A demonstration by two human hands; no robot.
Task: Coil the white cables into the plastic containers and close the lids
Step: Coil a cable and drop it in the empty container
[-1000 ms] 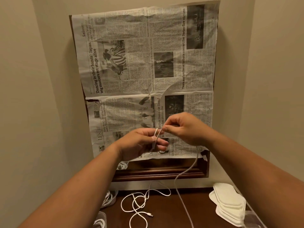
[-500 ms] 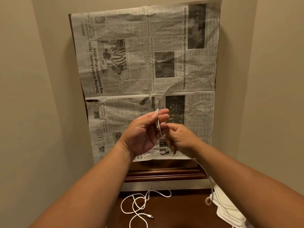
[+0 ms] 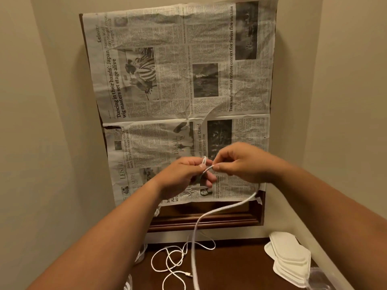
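Both hands are raised in front of the newspaper. My left hand (image 3: 185,174) pinches a small coil of white cable (image 3: 203,161) between thumb and fingers. My right hand (image 3: 240,162) pinches the same cable just right of the coil. From there the cable's free length (image 3: 222,210) loops down under my right wrist and hangs to the desk, running off the bottom edge. A second white cable (image 3: 173,260) lies loosely tangled on the dark wooden desk (image 3: 230,268). A stack of white lids (image 3: 289,260) sits at the right. A clear plastic container (image 3: 320,279) shows partly at the bottom right.
Newspaper sheets (image 3: 178,80) cover a wood-framed panel on the wall behind the desk. Beige walls close in on the left and right. More coiled white cable in clear containers (image 3: 140,253) peeks out beside my left forearm.
My right hand swung from below the left hand back up to its right, carrying the cable round the coil. The hanging cable shifted left across the desk.
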